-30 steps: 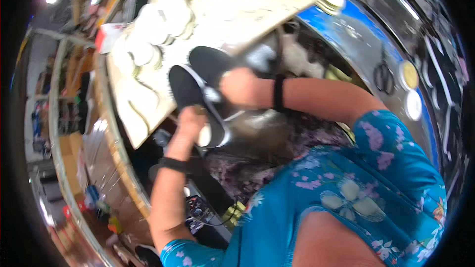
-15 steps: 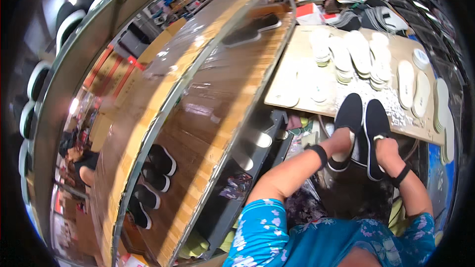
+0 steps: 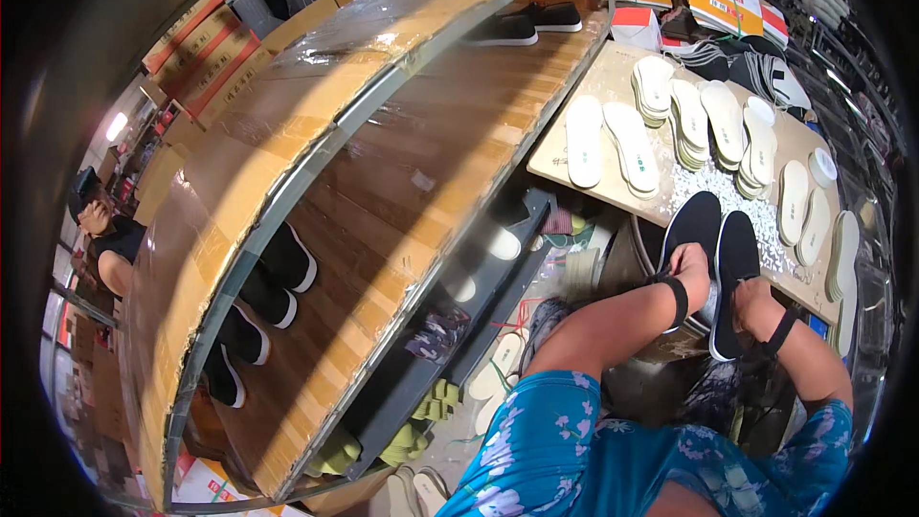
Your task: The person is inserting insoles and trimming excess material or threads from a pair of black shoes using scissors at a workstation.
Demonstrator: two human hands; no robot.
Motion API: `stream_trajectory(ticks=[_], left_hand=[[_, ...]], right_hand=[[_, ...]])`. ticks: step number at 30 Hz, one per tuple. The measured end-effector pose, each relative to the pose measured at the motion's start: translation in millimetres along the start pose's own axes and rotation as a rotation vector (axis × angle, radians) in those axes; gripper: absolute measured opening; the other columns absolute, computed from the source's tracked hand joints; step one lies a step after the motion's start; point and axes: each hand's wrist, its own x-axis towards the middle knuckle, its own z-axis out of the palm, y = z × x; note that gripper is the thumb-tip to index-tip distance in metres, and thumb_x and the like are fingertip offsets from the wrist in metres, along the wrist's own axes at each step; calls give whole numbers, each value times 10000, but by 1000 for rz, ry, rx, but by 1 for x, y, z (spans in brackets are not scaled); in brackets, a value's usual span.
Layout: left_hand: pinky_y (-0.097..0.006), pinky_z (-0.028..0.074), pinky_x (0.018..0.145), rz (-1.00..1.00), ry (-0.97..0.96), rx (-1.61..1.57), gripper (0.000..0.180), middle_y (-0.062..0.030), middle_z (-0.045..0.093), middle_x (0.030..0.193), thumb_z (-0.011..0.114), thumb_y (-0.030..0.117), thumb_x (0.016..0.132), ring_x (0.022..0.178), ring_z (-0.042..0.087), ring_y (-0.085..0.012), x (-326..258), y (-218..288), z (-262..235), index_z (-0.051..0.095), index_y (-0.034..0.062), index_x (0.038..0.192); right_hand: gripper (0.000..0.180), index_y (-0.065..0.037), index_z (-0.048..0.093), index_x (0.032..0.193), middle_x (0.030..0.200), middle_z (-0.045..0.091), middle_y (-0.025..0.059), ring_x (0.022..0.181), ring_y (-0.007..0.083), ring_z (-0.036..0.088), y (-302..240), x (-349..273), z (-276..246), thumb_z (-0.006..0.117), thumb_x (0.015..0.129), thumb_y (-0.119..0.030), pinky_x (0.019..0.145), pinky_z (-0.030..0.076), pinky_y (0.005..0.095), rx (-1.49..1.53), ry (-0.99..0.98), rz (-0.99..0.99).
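Note:
Two black slip-on shoes with white sole edges are held side by side, toes pointing away from me, over the near edge of the work board [image 3: 558,155]. My left hand [image 3: 687,266] is closed on the left shoe [image 3: 693,218] at its opening; the hand and wrist hide its heel end. The right shoe [image 3: 735,254] is in my right hand [image 3: 754,306], whose fingers curl around its opening from the right side. Beyond the shoes, stacks of white insoles [image 3: 723,120] lie on the board, with small white bits [image 3: 713,184] scattered nearby.
To the left stands a tape-covered cardboard shelf [image 3: 402,230] bearing black shoes [image 3: 251,333]. Shoe boxes [image 3: 725,5] and a pile of dark shoe pieces [image 3: 766,77] lie behind the board. A round white container [image 3: 822,168] sits at right. A person [image 3: 110,235] is at far left.
The whole view has shifted, bringing more of the floor under the shelf into sight. My left hand has moved from inside the left shoe's opening to grip nearer the right shoe.

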Motion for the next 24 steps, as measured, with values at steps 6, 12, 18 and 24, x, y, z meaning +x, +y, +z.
stream_trajectory(ticks=[6, 12, 18, 24], left_hand=[[-347, 520, 646, -9, 434, -584, 190, -57, 655, 969, 563, 146, 780, 855, 642, -190, 18, 8, 33, 679, 112, 927], [-308, 498, 711, -97, 430, -613, 197, -75, 651, 956, 519, 125, 804, 886, 629, -200, 22, 13, 39, 669, 103, 930], [-287, 490, 706, -80, 396, -524, 201, -59, 644, 992, 513, 138, 816, 910, 619, -174, 29, 17, 45, 667, 120, 944], [-284, 489, 707, -113, 419, -530, 199, -54, 638, 1017, 511, 133, 819, 937, 612, -179, 37, 22, 45, 667, 126, 942]], right_hand=[[293, -104, 670, 892, 939, 638, 124, 928, 258, 601, 0, 8, -10, 698, 612, -188, 780, 480, 337, 209, 41, 69], [180, -68, 670, 804, 846, 651, 105, 821, 247, 626, -10, 21, 0, 660, 645, -152, 730, 489, 327, 115, 245, 77], [178, -114, 666, 869, 893, 652, 53, 842, 214, 620, -12, 22, -9, 633, 708, -180, 703, 471, 315, -1, 26, 47], [176, -117, 664, 879, 904, 650, 50, 854, 209, 618, -12, 18, 7, 619, 722, -183, 703, 467, 313, -11, 74, 39]])
